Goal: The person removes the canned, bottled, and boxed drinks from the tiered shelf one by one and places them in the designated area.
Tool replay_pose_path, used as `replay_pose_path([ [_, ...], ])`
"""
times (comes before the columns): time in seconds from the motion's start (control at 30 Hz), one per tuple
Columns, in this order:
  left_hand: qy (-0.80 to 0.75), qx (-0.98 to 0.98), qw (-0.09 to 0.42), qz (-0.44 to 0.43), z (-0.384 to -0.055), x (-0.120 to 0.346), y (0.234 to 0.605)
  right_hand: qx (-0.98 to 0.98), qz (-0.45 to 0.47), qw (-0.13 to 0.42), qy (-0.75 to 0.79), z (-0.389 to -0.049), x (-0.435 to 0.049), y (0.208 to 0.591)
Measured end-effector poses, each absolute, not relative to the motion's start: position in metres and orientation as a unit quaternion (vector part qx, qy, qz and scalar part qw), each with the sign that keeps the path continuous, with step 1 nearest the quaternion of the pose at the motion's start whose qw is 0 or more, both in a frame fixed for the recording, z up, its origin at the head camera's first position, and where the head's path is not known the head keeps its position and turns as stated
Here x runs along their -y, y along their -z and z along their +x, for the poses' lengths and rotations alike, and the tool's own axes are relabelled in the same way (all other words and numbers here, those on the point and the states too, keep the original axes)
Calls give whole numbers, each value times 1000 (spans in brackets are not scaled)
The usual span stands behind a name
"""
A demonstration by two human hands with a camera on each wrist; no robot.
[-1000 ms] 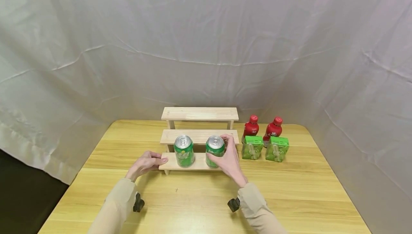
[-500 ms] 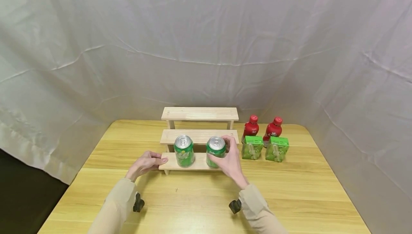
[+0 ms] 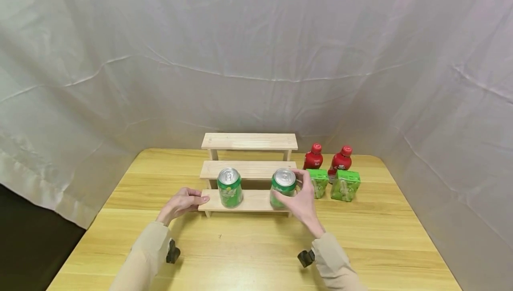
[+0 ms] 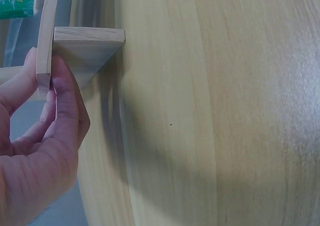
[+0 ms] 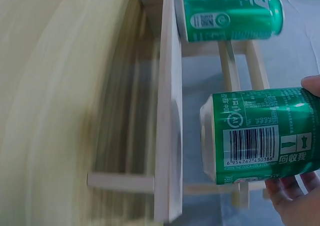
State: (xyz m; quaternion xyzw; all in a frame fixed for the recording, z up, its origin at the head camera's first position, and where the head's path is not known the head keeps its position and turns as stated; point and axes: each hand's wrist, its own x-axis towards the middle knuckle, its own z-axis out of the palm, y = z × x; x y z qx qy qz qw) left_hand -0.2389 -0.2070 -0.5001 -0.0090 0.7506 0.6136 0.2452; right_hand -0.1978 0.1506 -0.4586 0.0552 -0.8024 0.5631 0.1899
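In the head view my left hand (image 3: 186, 202) holds the left end of the lowest board of a three-step wooden shelf (image 3: 256, 200). The left wrist view shows thumb and fingers pinching that board (image 4: 46, 40) from opposite faces. My right hand (image 3: 302, 200) grips a green soda can (image 3: 283, 188) around its side, over the right part of the lowest step. Seen from the right wrist, a small gap separates this can (image 5: 260, 136) from the board (image 5: 169, 110). Another green soda can (image 3: 230, 188) stands upright on the same step, left of centre.
Right of the shelf stand two red bottles (image 3: 313, 159) at the back. Two green drink cartons (image 3: 346, 185) are in front of them, one partly behind my right hand. A wooden table (image 3: 240, 255) lies beneath, with grey curtains (image 3: 256, 59) around its back and sides.
My right hand has moved right along the lowest step, taking the gripped soda can with it, away from the other can. My left hand stays in place on the board.
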Motion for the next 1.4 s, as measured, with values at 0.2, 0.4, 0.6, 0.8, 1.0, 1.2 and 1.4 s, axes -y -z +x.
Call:
replay_pose_path([
  [0.2, -613, -751, 245, -8, -239, 207, 500, 800, 34, 213, -561, -197, -173, 456],
  [0.4, -613, -752, 244, -10, -239, 207, 502, 803, -2, 242, -544, -199, -194, 456],
  [0.6, -627, -738, 249, 2, -240, 208, 503, 790, -33, 275, -547, -200, -216, 459],
  [0.8, -627, -737, 251, 12, -240, 209, 503, 794, -80, 269, -539, -195, -240, 459],
  [1.0, -620, -745, 247, -2, -240, 210, 501, 787, -131, 266, -542, -191, -260, 463],
  [1.2, -616, -749, 247, -3, -241, 209, 502, 776, -172, 276, -540, -189, -276, 470],
  [1.4, -619, -746, 245, -2, -241, 208, 502, 775, -202, 269, -535, -185, -288, 475],
])
